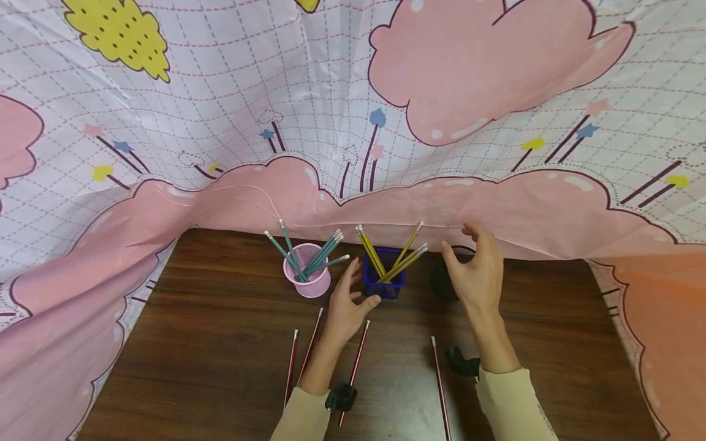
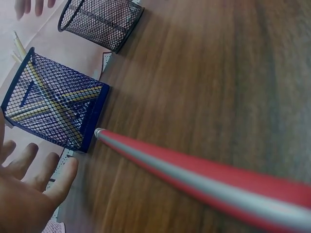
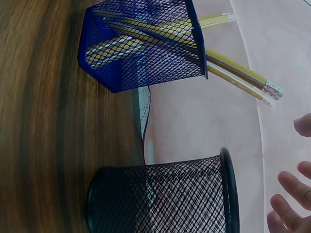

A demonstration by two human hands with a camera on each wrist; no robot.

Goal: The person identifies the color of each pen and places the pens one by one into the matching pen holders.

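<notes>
My left hand is between the pink mesh pencil cup and the square blue mesh holder, nearest the blue one. Its fingers are spread and nothing is in them. Yellow pencils lean inside the blue holder, teal pencils inside the pink cup. Over the round black mesh cup hovers my right hand, fingers loosely bent and holding nothing. In the head view it partly covers that cup. The right wrist view shows its fingertips apart from the black rim.
Several red-striped pencils lie on the dark wooden table; one is beside my left forearm, another left of my right forearm. A patterned pink and white cloth hangs behind the holders and along both sides.
</notes>
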